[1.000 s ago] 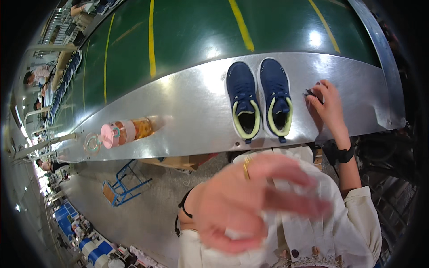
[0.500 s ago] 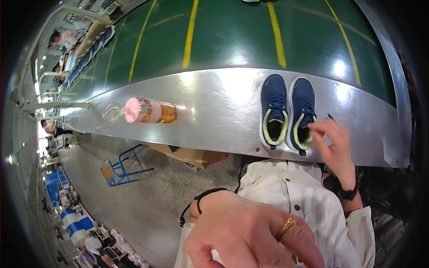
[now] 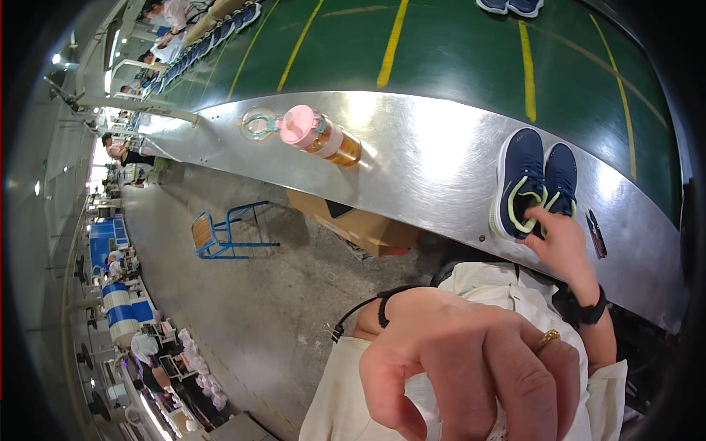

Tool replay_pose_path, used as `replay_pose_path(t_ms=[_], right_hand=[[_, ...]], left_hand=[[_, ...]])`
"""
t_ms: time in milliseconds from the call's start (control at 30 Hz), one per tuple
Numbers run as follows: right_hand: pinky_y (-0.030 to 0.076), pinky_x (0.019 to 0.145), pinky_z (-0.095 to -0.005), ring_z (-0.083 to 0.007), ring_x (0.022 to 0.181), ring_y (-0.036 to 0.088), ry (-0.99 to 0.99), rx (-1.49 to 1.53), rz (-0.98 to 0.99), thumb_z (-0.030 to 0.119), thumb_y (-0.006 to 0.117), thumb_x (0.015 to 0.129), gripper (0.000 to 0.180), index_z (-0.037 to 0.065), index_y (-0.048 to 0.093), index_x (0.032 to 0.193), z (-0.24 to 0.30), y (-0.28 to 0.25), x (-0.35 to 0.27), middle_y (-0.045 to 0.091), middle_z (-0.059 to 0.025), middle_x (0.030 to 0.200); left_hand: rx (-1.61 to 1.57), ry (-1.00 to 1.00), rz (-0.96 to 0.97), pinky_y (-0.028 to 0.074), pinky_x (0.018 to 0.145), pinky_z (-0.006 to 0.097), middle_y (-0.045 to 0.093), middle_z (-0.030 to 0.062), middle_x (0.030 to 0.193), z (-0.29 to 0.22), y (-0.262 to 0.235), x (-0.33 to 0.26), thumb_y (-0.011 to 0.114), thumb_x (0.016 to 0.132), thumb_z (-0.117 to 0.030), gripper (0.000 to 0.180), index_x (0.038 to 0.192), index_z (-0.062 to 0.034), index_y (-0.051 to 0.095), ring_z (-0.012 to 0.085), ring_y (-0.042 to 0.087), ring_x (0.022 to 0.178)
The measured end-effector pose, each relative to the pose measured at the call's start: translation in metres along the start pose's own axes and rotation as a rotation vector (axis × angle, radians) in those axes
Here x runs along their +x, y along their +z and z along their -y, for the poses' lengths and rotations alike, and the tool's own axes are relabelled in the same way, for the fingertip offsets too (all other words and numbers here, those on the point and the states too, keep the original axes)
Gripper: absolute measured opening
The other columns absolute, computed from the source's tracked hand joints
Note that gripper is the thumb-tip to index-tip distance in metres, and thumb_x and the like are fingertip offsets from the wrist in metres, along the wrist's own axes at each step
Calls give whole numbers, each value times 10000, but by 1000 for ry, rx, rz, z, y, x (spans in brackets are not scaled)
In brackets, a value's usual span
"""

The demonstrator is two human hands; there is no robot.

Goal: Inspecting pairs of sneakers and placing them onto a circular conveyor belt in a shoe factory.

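Observation:
A pair of navy sneakers with pale green collar linings stands on the metal ledge at the right. My right hand [image 3: 562, 246], with a dark band on its wrist, pinches the collar of the left sneaker [image 3: 521, 158] at its heel end. That sneaker looks slightly tilted. Beside it, the right sneaker [image 3: 561, 173] is partly covered by it and by my fingers. Close to the camera, my left hand [image 3: 471, 353] hovers with curled fingers, a gold ring and a black cord bracelet. Its fingertips are mostly out of sight, so anything in them is hidden.
Dark slim tools [image 3: 597, 235] lie right of the sneakers. A pink-lidded bottle [image 3: 323, 138] of amber liquid is on the ledge. Beyond runs a green belt [image 3: 441, 59] with yellow lines and another pair of shoes [image 3: 510, 6]. Below are a cardboard box [image 3: 368, 228] and blue-framed chair [image 3: 228, 234].
The view has shifted, bringing another pair of shoes into sight on the belt. My right hand has gone from the right sneaker's collar to the left one's. The left hand's fingers have shifted.

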State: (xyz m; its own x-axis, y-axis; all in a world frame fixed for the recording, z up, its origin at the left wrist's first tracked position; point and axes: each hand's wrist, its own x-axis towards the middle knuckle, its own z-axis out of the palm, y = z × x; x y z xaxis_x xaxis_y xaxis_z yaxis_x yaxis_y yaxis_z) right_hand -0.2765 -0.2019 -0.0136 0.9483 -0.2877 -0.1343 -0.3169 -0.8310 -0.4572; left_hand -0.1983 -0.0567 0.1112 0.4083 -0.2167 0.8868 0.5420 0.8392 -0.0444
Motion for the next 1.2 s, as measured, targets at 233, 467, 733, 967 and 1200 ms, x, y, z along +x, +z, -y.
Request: replay_pose_path(t_ms=[233, 467, 733, 967, 1200], right_hand=[[327, 357, -213, -58, 419, 451, 393, 875, -159, 346, 629, 879, 371, 36, 594, 1079, -41, -81, 42, 596, 2, 713], [518, 677, -339, -159, 715, 594, 365, 1805, -516, 268, 574, 925, 263, 99, 534, 1122, -128, -160, 161, 608, -36, 906], [460, 926, -526, -255, 1112, 452, 277, 1999, -879, 100, 540, 889, 354, 80, 392, 1209, -255, -201, 356, 395, -103, 1279], [483, 777, -384, -204, 953, 524, -170, 994, -838, 97, 621, 806, 210, 39, 500, 968, -285, -205, 397, 535, -81, 983], [536, 640, -308, -132, 815, 602, 44, 853, -69, 163, 598, 849, 316, 47, 573, 1142, -187, -83, 199, 619, -53, 969]], left_hand=[[563, -731, -400, 444, 896, 505, 511, 184, 1116, -67, -97, -40, 564, 772, -158, 224, 955, -32, 594, 358, 554, 996], [1704, -1158, -329, 454, 561, 280, 614, 41, 683, -67, -173, -156, 678, 806, -131, 84, 815, -52, 650, 140, 556, 567], [1796, -1295, -348, 506, 735, 369, 667, 150, 872, -79, -185, -187, 538, 911, -148, 180, 947, -18, 657, 272, 625, 782], [1685, -1519, -571, 497, 731, 335, 649, 144, 889, -79, -184, -188, 549, 933, -194, 225, 1041, -25, 651, 212, 616, 784], [1616, -1485, -548, 496, 729, 330, 631, 147, 904, -63, -180, -180, 555, 938, -231, 302, 1131, 0, 582, 206, 605, 785]])
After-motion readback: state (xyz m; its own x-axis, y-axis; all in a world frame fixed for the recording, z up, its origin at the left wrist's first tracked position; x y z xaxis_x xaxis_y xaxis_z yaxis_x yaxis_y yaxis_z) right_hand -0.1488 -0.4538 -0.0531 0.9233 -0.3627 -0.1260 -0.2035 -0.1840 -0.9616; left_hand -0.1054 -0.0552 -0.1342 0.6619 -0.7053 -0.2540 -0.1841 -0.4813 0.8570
